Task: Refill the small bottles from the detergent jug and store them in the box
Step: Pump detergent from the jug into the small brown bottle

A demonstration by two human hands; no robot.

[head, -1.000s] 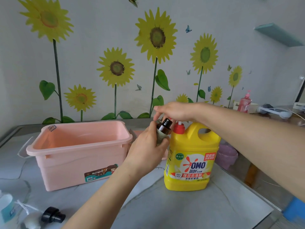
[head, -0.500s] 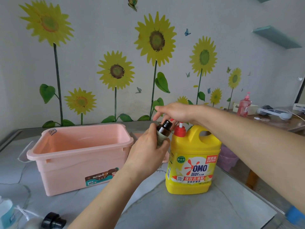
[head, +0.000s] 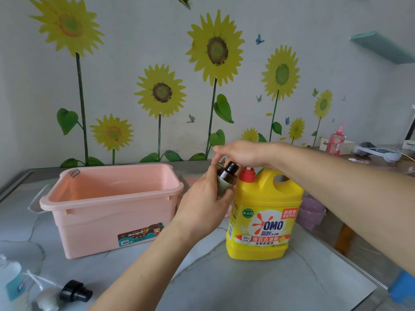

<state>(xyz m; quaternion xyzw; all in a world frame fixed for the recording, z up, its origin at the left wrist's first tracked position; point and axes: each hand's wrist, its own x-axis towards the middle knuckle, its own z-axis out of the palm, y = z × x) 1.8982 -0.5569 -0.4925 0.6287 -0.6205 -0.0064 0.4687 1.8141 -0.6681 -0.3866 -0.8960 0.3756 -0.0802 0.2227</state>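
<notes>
My left hand [head: 203, 205] grips a small brown bottle [head: 226, 176], uncapped and tilted so its mouth sits against the red pump of the yellow detergent jug [head: 262, 216]. My right hand [head: 241, 152] lies flat on top of the pump head [head: 247, 175], fingers extended, pressing it. The jug stands upright on the marble table. The pink storage box [head: 107, 200] stands open to the left and looks empty.
At the front left lie a black pump cap [head: 75, 292], a white cap [head: 48, 299] and a clear bottle with a blue label [head: 12, 281]. A pink lid [head: 190, 182] lies behind the box. A pink pump bottle [head: 335, 141] stands far right. The table edge [head: 350, 261] runs along the right.
The camera has shifted slightly. My right hand sits a little lower on the pump head. The small bottle stays at the nozzle.
</notes>
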